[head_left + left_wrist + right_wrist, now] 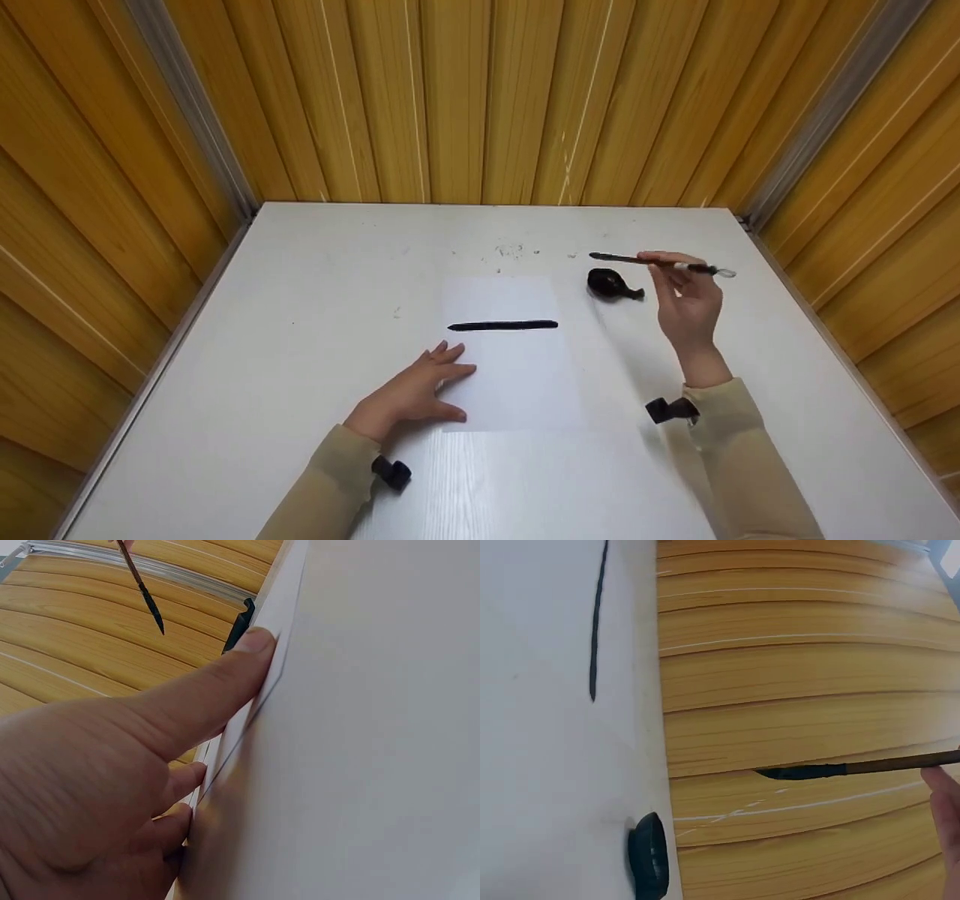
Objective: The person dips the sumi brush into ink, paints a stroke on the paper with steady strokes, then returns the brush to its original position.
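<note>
In the head view my left hand (420,386) rests with spread fingers on the left edge of a white sheet of paper (517,382). The left wrist view shows its thumb (217,686) pressing near the paper's corner. A thick black stroke (502,325) runs across the sheet, just beyond the fingertips. My right hand (688,300) pinches an ink brush (619,259) by its handle, raised off the table and lying nearly level. Its dark, pointed bristles (802,772) face left. Below the brush, a small black dish with a short handle (606,283) stands right of the paper.
The white table (225,360) carries small dark specks (510,249) behind the paper. Wood-patterned panels (450,97) close off the back and both sides, with grey metal posts (199,112) in the corners. Each wrist wears a small black camera (391,472).
</note>
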`<control>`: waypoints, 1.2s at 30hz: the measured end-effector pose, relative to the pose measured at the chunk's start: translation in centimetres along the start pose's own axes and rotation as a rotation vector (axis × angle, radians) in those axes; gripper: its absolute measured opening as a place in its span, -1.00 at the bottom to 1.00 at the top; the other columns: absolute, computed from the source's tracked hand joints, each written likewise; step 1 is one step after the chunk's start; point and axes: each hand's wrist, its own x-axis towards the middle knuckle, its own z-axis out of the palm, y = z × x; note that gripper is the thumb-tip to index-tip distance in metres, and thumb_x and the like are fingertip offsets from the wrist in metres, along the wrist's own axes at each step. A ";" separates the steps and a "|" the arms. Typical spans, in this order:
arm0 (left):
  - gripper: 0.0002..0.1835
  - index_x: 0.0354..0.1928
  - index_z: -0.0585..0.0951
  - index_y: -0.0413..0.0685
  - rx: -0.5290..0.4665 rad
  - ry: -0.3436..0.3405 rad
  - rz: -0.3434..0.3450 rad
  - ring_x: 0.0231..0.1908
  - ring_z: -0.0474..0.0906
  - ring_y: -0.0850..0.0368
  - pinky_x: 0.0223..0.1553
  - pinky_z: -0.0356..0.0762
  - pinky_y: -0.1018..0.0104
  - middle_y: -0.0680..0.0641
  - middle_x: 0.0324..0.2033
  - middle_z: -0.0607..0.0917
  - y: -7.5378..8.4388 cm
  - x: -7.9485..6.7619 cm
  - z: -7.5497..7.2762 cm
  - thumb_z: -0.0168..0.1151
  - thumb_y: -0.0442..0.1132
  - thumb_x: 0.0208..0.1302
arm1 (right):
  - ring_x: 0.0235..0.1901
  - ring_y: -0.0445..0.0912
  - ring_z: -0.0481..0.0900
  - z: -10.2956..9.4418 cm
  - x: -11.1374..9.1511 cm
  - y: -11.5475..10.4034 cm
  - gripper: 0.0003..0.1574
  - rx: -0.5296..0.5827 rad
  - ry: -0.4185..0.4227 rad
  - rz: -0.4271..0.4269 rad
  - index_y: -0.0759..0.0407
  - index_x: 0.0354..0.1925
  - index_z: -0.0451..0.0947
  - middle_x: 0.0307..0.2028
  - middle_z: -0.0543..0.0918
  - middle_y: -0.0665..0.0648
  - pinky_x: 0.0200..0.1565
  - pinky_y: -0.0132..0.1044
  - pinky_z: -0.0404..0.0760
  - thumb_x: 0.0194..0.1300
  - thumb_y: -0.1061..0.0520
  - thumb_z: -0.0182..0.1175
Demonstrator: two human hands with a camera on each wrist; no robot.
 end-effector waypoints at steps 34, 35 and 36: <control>-0.18 0.30 0.39 0.05 -0.009 0.013 0.017 0.44 -0.15 -0.16 0.38 -0.07 -0.14 -0.12 0.43 0.10 0.0 0.1 0.1 0.43 0.08 -0.05 | -0.06 0.16 0.62 -8.5 -6.2 5.9 -0.68 -0.674 -1.134 -0.565 0.09 -0.33 0.66 -0.19 0.69 0.17 -0.23 -0.15 0.66 -0.12 0.39 0.30; -0.18 0.30 0.39 0.04 -0.012 0.012 0.021 0.44 -0.15 -0.17 0.38 -0.07 -0.15 -0.13 0.43 0.10 0.0 0.0 0.0 0.43 0.08 -0.05 | -0.07 0.15 0.62 -8.5 -6.2 5.9 -0.70 -0.680 -1.132 -0.577 0.09 -0.33 0.66 -0.20 0.69 0.17 -0.23 -0.16 0.66 -0.07 0.39 0.26; -0.18 0.30 0.39 0.03 -0.014 0.010 0.024 0.44 -0.15 -0.17 0.38 -0.07 -0.16 -0.13 0.43 0.10 0.0 0.0 0.0 0.43 0.08 -0.05 | -0.09 0.15 0.63 -8.6 -6.3 6.0 -0.73 -0.683 -1.129 -0.587 0.10 -0.34 0.65 -0.21 0.69 0.16 -0.23 -0.17 0.66 -0.03 0.39 0.22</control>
